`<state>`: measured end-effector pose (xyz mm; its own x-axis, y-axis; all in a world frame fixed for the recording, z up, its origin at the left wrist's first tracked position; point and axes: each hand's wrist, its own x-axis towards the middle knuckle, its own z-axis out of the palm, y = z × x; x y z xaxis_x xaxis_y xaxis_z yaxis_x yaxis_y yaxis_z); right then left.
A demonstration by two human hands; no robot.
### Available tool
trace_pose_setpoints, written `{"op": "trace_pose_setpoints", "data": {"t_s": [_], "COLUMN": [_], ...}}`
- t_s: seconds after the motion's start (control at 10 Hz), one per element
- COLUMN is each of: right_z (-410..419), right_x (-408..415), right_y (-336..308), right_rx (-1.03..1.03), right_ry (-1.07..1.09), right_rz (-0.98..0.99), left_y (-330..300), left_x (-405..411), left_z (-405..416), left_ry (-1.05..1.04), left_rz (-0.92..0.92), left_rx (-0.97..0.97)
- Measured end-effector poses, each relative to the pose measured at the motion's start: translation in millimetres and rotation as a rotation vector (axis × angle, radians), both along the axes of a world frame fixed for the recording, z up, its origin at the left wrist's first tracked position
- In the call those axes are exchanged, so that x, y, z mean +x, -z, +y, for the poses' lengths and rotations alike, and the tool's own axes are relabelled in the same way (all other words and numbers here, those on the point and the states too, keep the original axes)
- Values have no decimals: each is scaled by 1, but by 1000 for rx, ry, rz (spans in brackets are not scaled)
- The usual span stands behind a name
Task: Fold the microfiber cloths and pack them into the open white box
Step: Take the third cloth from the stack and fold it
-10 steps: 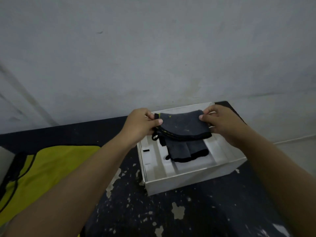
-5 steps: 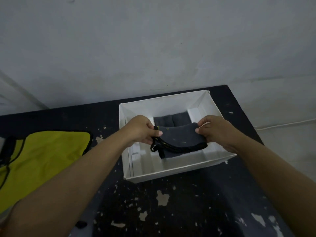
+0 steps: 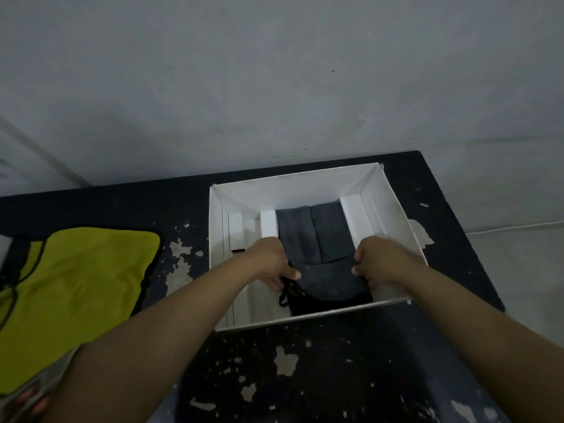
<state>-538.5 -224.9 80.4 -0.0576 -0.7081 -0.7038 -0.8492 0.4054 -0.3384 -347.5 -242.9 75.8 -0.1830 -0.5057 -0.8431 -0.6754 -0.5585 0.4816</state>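
Both forearms extended forward, converging. Left hand [image 3: 270,260] and right hand [image 3: 378,260] level with each other, knuckles up, fingers curled, thumbs pointing inward, each pinching one end of the same item.

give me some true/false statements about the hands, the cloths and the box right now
1. Both hands hold the folded grey cloth inside the white box. True; left hand and right hand grip its ends.
2. The box is empty apart from that cloth. False; another grey cloth lies behind it.
3. The yellow cloth lies outside the box. True.
4. The yellow cloth lies to the right of the box. False; it lies left of it on the black table.
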Motion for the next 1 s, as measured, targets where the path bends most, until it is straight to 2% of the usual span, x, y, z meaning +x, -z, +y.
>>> {"op": "trace_pose_setpoints", "data": {"t_s": [0.2, 0.3, 0.4, 0.5, 0.6, 0.7, 0.8, 1.0], "right_z": [-3, -2, -2, -1, 1, 5, 3, 0], "right_x": [1, -2, -3, 3, 9, 11, 5, 24], "right_y": [8, 8, 4, -6, -7, -7, -13, -29], "right_rx": [3, -38, -83, -168, -149, -112, -165, -426], "right_ry": [0, -30, -81, -157, -212, -281, -269, -144], "right_rz": [42, 61, 93, 110, 87, 93, 49, -102], "left_y": [15, 17, 13, 11, 21, 28, 20, -16], "left_x": [-4, -3, 0, 4, 6, 11, 14, 43], "left_z": [-2, 0, 5, 10, 13, 14, 8, 0], "left_ry": [192, 399, 581, 726, 787, 805, 768, 565], "left_rz": [-150, -292, -395, -320, -265, -195, -135, -68], "left_rx": [-115, -290, -553, -814, -834, -846, -855, -997]}}
